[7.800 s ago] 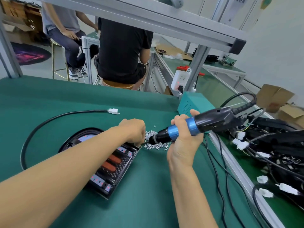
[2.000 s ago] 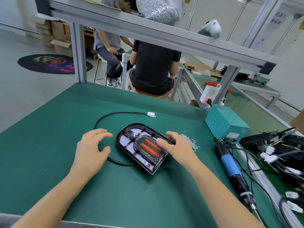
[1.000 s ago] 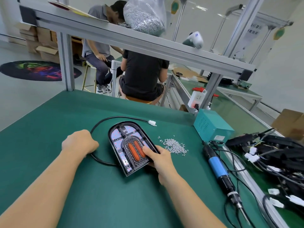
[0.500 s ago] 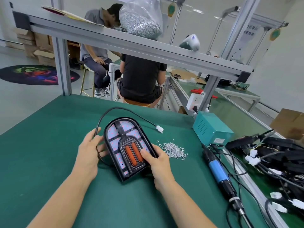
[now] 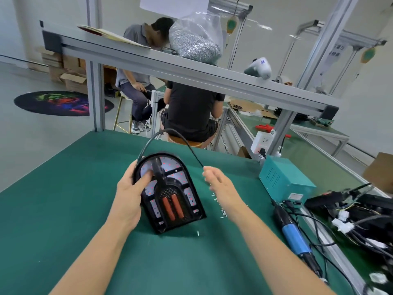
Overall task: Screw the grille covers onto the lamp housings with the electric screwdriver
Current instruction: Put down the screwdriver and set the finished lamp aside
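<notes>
My left hand [image 5: 129, 194] grips the arched black lamp housing [image 5: 170, 192] by its left edge, thumb on its face, and holds it tilted up off the green bench [image 5: 63, 209]. Its grille cover shows two orange bars in the middle. The lamp's black cable [image 5: 170, 133] loops up above it. My right hand [image 5: 221, 186] hovers just right of the lamp, fingers loose, holding nothing. Small silver screws [image 5: 219, 204] lie scattered on the bench under that hand. The blue-and-black electric screwdriver [image 5: 293, 235] lies on the bench at the right, untouched.
A teal power box [image 5: 282, 179] stands at the right rear of the bench. A tangle of black lamp parts and white connectors [image 5: 357, 213] fills the right edge. An aluminium shelf rail [image 5: 191, 75] with a bag of screws [image 5: 194, 39] crosses overhead. Two people sit beyond the bench.
The lamp has been lifted and tilted up in my left hand. My right hand has let go of its lower right edge and moved away to the right. The cable swung upward.
</notes>
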Tool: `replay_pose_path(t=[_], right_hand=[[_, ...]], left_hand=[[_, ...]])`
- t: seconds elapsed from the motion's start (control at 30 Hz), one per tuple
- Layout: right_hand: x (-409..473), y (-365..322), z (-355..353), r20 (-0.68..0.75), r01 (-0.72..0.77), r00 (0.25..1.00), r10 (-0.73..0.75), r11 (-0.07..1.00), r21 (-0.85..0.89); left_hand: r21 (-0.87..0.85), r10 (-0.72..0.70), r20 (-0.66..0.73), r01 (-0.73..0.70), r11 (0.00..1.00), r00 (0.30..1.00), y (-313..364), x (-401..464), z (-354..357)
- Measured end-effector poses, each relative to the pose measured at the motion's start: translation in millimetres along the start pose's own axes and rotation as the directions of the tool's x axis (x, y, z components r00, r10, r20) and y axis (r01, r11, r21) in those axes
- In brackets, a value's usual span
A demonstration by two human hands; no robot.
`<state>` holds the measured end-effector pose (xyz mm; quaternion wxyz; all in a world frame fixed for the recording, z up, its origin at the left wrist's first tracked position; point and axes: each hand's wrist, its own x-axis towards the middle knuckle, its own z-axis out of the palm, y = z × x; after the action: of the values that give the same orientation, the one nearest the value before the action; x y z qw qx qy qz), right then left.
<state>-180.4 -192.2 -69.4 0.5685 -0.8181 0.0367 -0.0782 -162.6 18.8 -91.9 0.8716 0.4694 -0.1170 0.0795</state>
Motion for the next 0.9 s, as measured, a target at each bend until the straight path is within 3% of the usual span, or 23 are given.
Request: replay_pose_path(t=[0.17,0.37,0.47,0.57,0.7,0.9], right_hand=[[41,-19,-16,-0.046,0.098,0.989,-0.141,0.857,-0.506],[73,-38,-17,-0.069,0.155,0.967,-0.244,0.784,-0.601],[72,-47,-24,-0.195,0.151,0.941,-0.277,0.859,-0.489],[62,-54,-35,-0.264,0.270,0.888,-0.377,0.891,-0.365],[37,-62,-43,-0.192,0.372,0.906,-0.376,0.926,-0.059],[1,-47,-44,-0.159,0.263,0.961,-0.226,0.922,0.283]], left_hand=[[0.117,0.006,0.230,-0.033,0.993,0.973,12,8,3],[0.175,0.012,0.357,-0.079,0.981,0.934,23,15,12],[0.097,0.056,0.324,-0.092,0.991,0.944,31,22,15],[0.024,0.071,0.254,-0.080,0.997,0.965,40,32,19],[-0.064,0.027,0.175,-0.016,0.998,0.984,46,45,31],[-0.151,-0.124,0.047,0.130,0.980,0.991,48,56,54]])
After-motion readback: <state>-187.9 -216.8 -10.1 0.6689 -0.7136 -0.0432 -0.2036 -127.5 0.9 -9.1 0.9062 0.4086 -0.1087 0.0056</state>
